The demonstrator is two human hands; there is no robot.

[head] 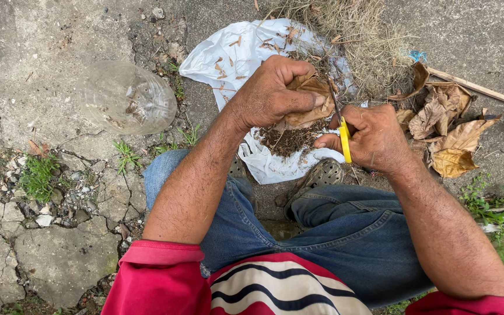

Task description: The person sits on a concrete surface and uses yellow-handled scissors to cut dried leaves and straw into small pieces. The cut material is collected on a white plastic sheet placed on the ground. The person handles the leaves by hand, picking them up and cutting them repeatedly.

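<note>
My left hand [272, 93] is closed around a bunch of dry brown leaves [312, 102], held over a white plastic sheet [234, 55]. My right hand [371, 137] grips yellow-handled scissors [342, 131], their blades angled up against the leaves. Chopped leaf bits [290, 139] lie in a dark heap on the sheet right below both hands. My knees in blue jeans and a grey perforated shoe [322, 174] are just under the hands.
A clear plastic bottle part [128, 98] lies on the cracked concrete at the left. A pile of dry grass [357, 41] sits beyond the sheet, and loose dry leaves [450, 131] and a stick [479, 88] lie to the right. Weeds grow in the cracks.
</note>
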